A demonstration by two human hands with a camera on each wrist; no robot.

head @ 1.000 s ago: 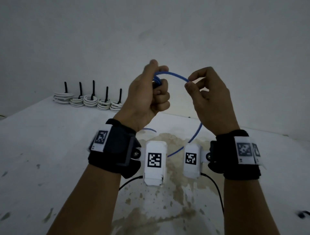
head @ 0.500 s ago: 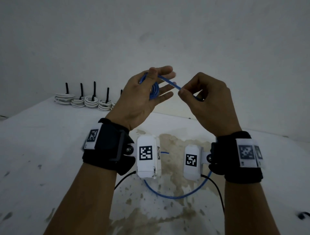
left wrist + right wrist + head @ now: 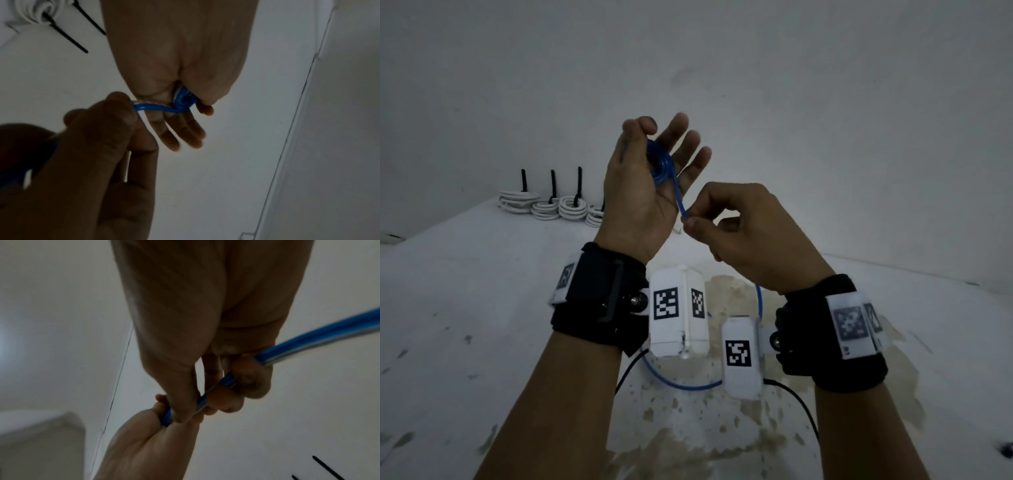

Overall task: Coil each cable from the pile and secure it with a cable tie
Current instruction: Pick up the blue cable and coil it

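My left hand (image 3: 654,164) is raised, palm toward me, and pinches a small blue cable coil (image 3: 661,163) between thumb and forefinger; the other fingers are spread straight. The left wrist view shows the same coil (image 3: 184,100) at the base of the fingers. From it a strand of blue cable (image 3: 678,200) runs down to my right hand (image 3: 690,222), which pinches it just below the left palm. In the right wrist view the blue cable (image 3: 308,340) passes through the curled fingers. The slack hangs behind my wrists and loops on the table (image 3: 681,383).
Several white coiled cables (image 3: 544,205) with upright black cable ties (image 3: 553,183) stand in a row at the table's far left, by the wall. The white table (image 3: 448,342) has brownish stains in the middle. A thin black wire (image 3: 801,407) lies under my right wrist.
My left hand has risen and turned palm toward me with the coil. My right hand has dropped lower and closer to the left palm, sliding along the cable; the slack loop lies lower on the table.
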